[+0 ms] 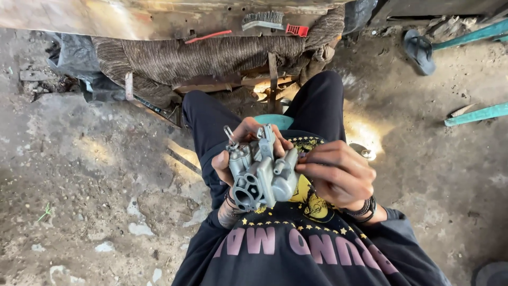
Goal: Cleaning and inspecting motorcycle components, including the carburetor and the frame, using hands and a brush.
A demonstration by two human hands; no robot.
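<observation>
Held up close over the person's lap, a grey cast-metal carburetor [262, 177] sits between both hands, its round bore facing down toward the chest and a small wire loop sticking up at its upper left corner. Its left side rests in the left hand [233, 153], whose fingers curl round the back of the casting with the thumb pressed along the near edge, so that hand is closed on the part. From the other side the right hand [338, 175] comes in with its fingers bunched narrow, the tips touching the rounded cylinder on the carburetor's right end; whether they pinch some small piece there I cannot tell. Dark bracelets [364, 207] ring the right wrist. Below the hands is a black shirt with yellow stars and pink lettering, and beyond them two knees in black trousers [317, 106], spread apart, with a teal seat edge [275, 121] showing between them. Further out lies a dirty concrete floor [95, 175] with pale patches. Against the far wall a striped brown cloth [211, 58] is bundled, and just above it rest a wire brush [263, 20] and a thin red tool [208, 36]. A sandal [419, 50] lies at the upper right, near two teal bars [476, 114].
</observation>
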